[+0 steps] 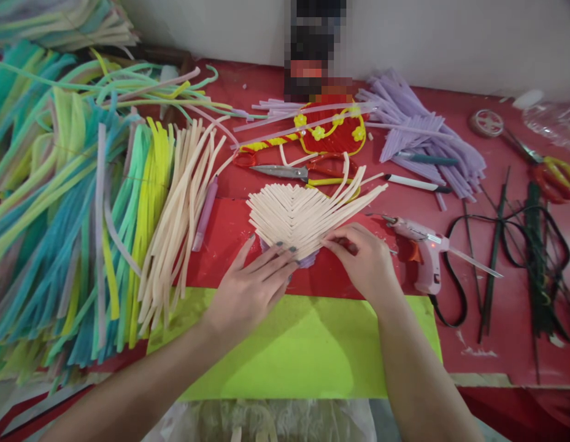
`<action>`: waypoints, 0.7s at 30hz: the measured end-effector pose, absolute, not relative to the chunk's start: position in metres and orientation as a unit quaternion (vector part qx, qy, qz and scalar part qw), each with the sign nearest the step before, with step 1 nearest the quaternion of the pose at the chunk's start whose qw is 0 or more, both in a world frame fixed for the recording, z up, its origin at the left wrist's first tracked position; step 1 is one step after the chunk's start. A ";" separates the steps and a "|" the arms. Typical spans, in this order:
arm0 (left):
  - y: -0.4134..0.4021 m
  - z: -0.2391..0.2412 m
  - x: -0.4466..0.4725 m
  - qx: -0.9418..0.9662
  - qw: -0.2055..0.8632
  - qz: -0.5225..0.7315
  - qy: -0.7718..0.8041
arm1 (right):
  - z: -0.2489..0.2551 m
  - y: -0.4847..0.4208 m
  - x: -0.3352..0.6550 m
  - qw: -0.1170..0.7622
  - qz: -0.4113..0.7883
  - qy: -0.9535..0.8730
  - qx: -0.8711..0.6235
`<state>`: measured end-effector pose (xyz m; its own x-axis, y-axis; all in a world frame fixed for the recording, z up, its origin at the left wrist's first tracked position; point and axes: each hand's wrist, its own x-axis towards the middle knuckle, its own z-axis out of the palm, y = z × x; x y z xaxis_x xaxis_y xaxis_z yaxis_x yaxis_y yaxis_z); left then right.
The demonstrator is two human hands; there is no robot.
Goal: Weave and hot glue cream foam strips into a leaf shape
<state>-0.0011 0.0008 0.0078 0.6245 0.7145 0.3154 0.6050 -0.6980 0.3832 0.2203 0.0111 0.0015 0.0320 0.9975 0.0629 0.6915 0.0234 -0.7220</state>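
Note:
A leaf-shaped piece made of cream pipe cleaners point(289, 212) lies before me, its strips meeting in a plaited seam down the middle. Loose strip ends stick out at its upper right, and a bit of purple material point(307, 261) shows under its lower edge. My left hand point(254, 279) rests flat on the lower left of the piece, fingers stretched out. At the lower right edge, my right hand point(362, 252) has thumb and forefinger pinched on a cream pipe cleaner; the fingertips partly cover the strip end.
Bundles of coloured pipe cleaners point(82, 233) fill the left. Scissors point(285, 172) and a red and yellow pipe-cleaner piece point(333, 132) lie behind. A pink glue gun point(427, 252) stands to the right, its cable trailing. Purple pipe cleaners point(418, 135) are behind it. A yellow-green sheet point(289, 350) covers the front edge.

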 end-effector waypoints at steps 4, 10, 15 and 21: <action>0.001 0.008 -0.001 0.893 0.117 0.227 0.370 | 0.002 0.011 0.220 0.303 0.253 -0.647 -0.653; 0.001 0.007 -0.002 0.899 0.108 0.227 0.359 | 0.000 0.011 0.221 0.301 0.254 -0.647 -0.653; 0.000 0.010 -0.004 0.905 0.086 0.219 0.355 | 0.001 0.011 0.220 0.298 0.258 -0.641 -0.658; -0.006 0.011 -0.003 0.910 0.034 0.209 0.357 | 0.001 0.011 0.220 0.300 0.253 -0.644 -0.657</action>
